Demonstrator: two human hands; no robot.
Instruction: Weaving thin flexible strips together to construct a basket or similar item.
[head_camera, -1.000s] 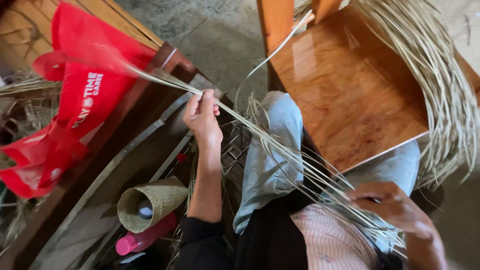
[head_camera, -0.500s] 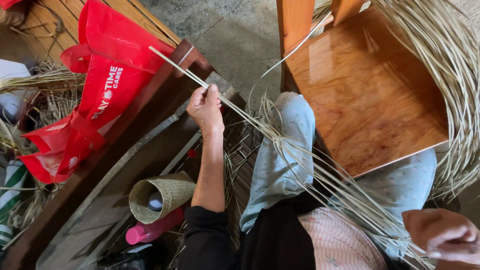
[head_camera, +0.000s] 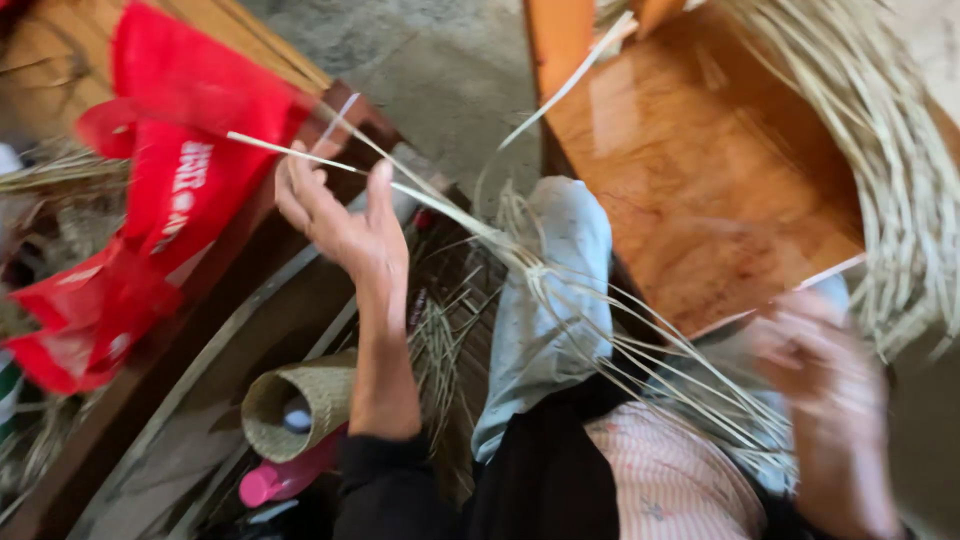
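Note:
Long pale straw strips (head_camera: 560, 290) run from the upper left, over my knee in light blue trousers (head_camera: 550, 300), down to the lower right. My left hand (head_camera: 345, 225) is raised with fingers spread; a few strips lie across its fingertips and thumb. My right hand (head_camera: 820, 375) is blurred at the lower right, where the strips converge, and seems closed around them. A big loose bundle of the same straw (head_camera: 890, 170) hangs over the right side of a polished wooden chair seat (head_camera: 690, 170).
A red cloth bag (head_camera: 160, 210) lies at the left over a dark wooden frame (head_camera: 240, 290). Below my left forearm sit a small woven cone basket (head_camera: 290, 400) and a pink bottle (head_camera: 285, 475). Grey concrete floor (head_camera: 440, 70) shows at the top.
My left hand has opened from a pinch on the strips and moved up-left. My right hand has risen from the bottom right corner. The view has shifted and blurred.

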